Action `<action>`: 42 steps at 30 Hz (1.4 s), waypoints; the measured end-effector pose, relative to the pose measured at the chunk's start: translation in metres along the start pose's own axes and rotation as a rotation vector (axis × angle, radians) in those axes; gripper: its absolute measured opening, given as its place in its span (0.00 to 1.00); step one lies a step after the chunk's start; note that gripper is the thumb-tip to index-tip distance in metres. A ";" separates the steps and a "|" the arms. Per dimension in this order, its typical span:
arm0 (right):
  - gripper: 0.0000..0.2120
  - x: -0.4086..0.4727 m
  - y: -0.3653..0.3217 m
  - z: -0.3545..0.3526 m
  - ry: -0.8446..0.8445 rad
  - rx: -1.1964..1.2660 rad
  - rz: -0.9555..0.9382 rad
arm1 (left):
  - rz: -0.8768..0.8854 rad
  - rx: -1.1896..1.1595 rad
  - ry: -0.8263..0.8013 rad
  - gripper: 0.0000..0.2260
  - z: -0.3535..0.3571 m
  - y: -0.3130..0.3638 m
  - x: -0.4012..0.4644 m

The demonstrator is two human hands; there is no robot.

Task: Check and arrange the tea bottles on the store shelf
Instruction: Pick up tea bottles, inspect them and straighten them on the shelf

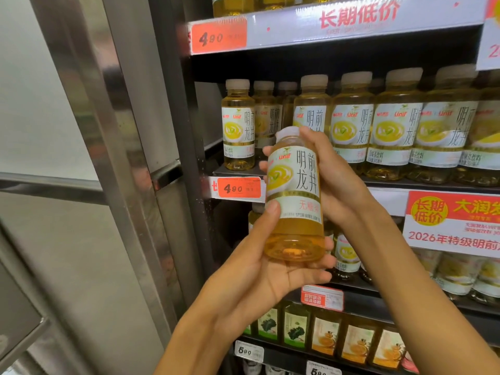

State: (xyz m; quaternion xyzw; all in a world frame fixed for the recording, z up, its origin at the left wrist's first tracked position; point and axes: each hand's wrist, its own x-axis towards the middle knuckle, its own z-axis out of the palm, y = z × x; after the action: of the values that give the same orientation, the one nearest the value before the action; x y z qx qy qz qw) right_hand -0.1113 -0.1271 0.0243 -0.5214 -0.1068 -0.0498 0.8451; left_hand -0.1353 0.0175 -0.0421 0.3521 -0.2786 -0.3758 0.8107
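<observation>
Filling most of the view, the shelf (pixel 422 188) carries a row of tea bottles (pixel 395 125) with white caps, labels facing out. In front of it, a bottle (pixel 295 196) stands nearly upright in both hands. The left hand (pixel 259 269) cups its base, thumb on the label; the right hand (pixel 332 174) grips its upper half from behind. An orange price tag (pixel 239 188) sits just left.
</observation>
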 end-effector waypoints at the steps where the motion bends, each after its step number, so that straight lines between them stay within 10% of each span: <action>1: 0.18 0.000 -0.001 -0.001 -0.024 -0.027 -0.010 | 0.023 0.064 0.021 0.27 0.000 -0.002 -0.001; 24: 0.27 -0.033 -0.005 -0.010 -0.391 -0.389 -0.364 | 0.391 0.884 0.246 0.26 -0.030 0.013 0.012; 42: 0.17 -0.013 -0.003 -0.012 -0.092 -0.229 -0.343 | 0.339 0.744 0.216 0.21 -0.030 -0.006 0.012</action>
State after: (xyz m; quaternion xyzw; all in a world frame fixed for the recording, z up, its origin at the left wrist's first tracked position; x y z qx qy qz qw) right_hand -0.1226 -0.1397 0.0184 -0.5900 -0.2264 -0.1810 0.7536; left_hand -0.1095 0.0153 -0.0625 0.6073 -0.3627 -0.0721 0.7032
